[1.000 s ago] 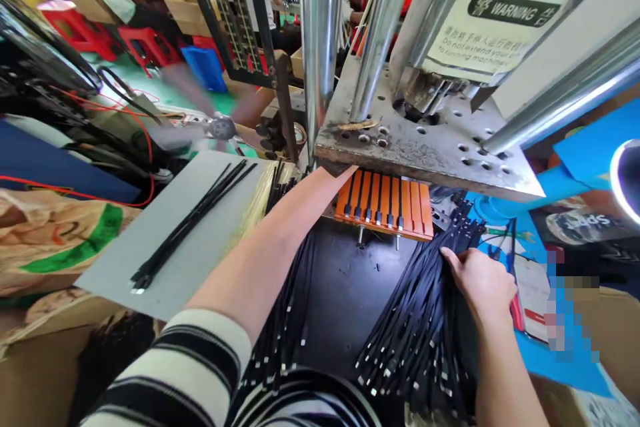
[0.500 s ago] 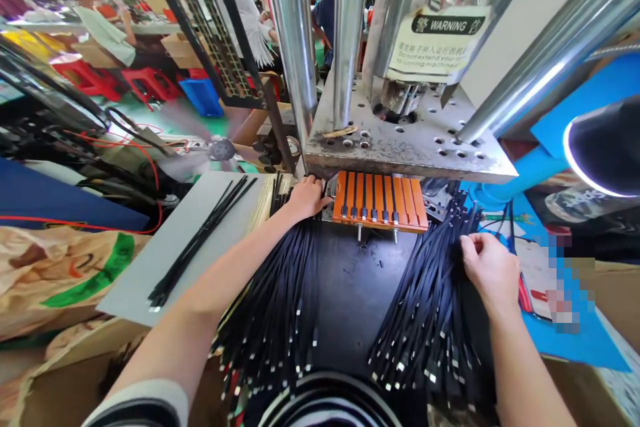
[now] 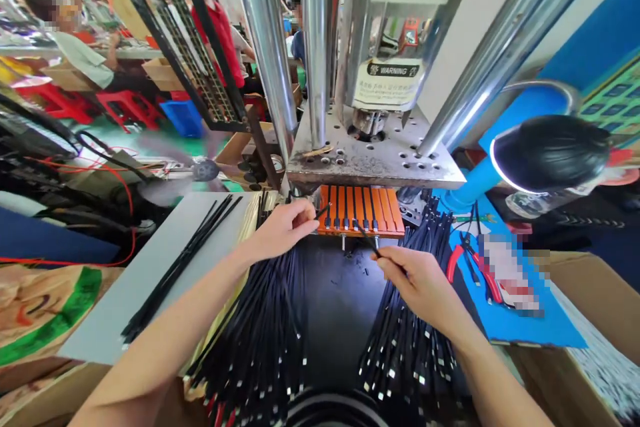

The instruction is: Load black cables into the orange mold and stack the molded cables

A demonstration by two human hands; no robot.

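Note:
In front of me an orange slotted block [image 3: 391, 208] sits under the press plate [image 3: 380, 170], with black cables lying in several of its grooves. My left hand [image 3: 290, 225] is at the block's left edge, thumb and fingers pinched on a short dark cable end. Just in front of the block, my right hand [image 3: 417, 277] pinches a black cable [image 3: 369, 237], whose tip points toward the grooves. Whether both hands hold the same cable, I cannot tell. Black cable bundles lie on either side, a left bundle [image 3: 280, 300] under my left forearm and a right bundle [image 3: 405, 327] beside my right hand.
Steel columns [image 3: 313, 53] rise from the press plate. A grey board [image 3: 100, 320] with more cables lies left, near a spinning fan [image 3: 204, 170]. At right are a black lamp [image 3: 550, 150] and red-handled pliers [image 3: 456, 261] on a blue surface. People work behind.
My right hand has moved left from the right bundle to the front of the block and now holds a cable. My left hand has come slightly nearer and closed. The view has shifted.

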